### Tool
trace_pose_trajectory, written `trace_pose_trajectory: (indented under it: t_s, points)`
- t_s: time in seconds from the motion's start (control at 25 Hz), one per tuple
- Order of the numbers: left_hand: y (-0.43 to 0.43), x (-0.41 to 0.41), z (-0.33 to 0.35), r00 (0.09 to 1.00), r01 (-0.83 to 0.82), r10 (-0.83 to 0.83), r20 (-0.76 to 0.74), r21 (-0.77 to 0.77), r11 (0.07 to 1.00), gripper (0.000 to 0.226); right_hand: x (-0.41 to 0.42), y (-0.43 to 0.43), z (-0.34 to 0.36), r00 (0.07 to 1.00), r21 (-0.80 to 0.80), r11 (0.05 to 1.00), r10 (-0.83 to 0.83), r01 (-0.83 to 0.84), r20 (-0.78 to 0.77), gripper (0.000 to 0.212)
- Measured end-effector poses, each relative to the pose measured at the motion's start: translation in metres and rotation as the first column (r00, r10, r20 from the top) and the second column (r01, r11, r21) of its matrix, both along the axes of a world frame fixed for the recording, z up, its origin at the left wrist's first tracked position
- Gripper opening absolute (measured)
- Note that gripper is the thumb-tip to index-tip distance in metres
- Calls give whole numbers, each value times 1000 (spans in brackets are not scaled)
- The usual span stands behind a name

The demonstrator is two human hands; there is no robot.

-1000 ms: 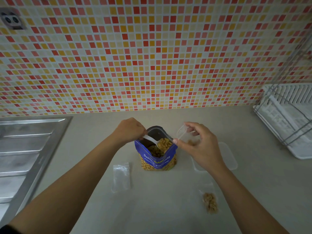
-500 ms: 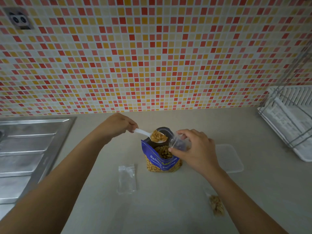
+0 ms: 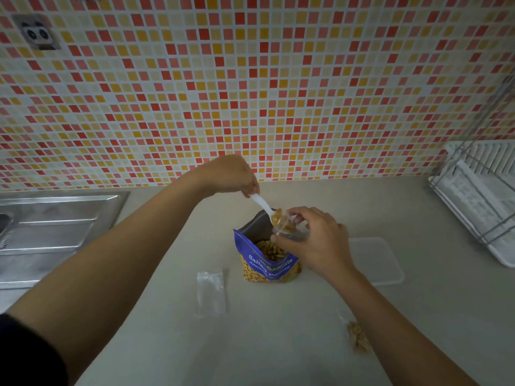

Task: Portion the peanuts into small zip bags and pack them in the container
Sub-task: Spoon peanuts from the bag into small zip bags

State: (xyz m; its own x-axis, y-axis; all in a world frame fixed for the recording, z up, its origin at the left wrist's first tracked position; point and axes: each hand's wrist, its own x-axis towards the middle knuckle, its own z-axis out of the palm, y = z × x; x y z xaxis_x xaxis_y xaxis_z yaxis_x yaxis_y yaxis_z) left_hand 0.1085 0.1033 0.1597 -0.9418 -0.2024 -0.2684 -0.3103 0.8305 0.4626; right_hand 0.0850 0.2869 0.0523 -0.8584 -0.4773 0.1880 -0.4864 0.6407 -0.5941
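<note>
Tipping from a white plastic spoon (image 3: 263, 205), pinched in the left hand (image 3: 232, 174), into a small clear zip bag (image 3: 289, 228) pinched open by the right hand (image 3: 317, 240), above the upright blue foil peanut pouch (image 3: 269, 260) mid-counter. One filled crinkly bag (image 3: 358, 337) near the front edge; one flat empty bag (image 3: 211, 292) waiting. Translucent rectangular container (image 3: 381, 260) rightward, apparently nothing packed yet.
</note>
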Motion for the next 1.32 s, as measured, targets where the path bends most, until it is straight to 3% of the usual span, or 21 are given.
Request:
trace_pose_trajectory:
  t_s: [0.2,0.4,0.52,0.68,0.8,0.88,0.92,0.96,1.04,1.12,1.2,1.32]
  points:
    - [37,-15,40,968,182,-235,-91,-390,903,23,3,-5,6,995,-213,973,-81,92,56,56]
    - [17,1,79,976,32,-131,-174,-482,876,20,0,1,9,995,-254,962,-87,95,44,56]
    - [-4,16,47,987,-49,-13,-162,-375,926,21,1,6,10,995,-264,960,-83,96,58,55]
    - [7,19,-41,999,35,-33,13,-207,978,23,1,14,12,976,-320,934,-98,158,196,52]
    - [18,19,-76,999,23,-17,33,-194,981,30,-3,21,14,951,-369,905,-102,211,293,52]
    - [19,28,-80,997,-27,6,-74,-285,958,35,-6,26,16,938,-400,881,-121,252,326,52]
    - [21,35,-79,976,-85,14,-216,-323,943,35,-7,28,17,934,-413,871,-128,266,333,51]
    - [27,45,-78,920,-150,28,-392,-285,947,32,-7,29,20,932,-425,862,-130,275,338,51]
    - [53,66,-75,769,-178,135,-624,-7,984,25,-5,29,24,929,-450,847,-128,285,347,49]
    - [85,78,-80,755,-128,240,-610,223,966,33,-3,29,29,924,-461,841,-112,284,365,49]
    - [106,78,-94,764,-156,304,-569,295,943,38,0,31,32,914,-458,846,-78,272,398,51]
    - [117,75,-106,717,-201,408,-565,392,898,23,1,37,26,887,-441,850,-61,287,458,56]
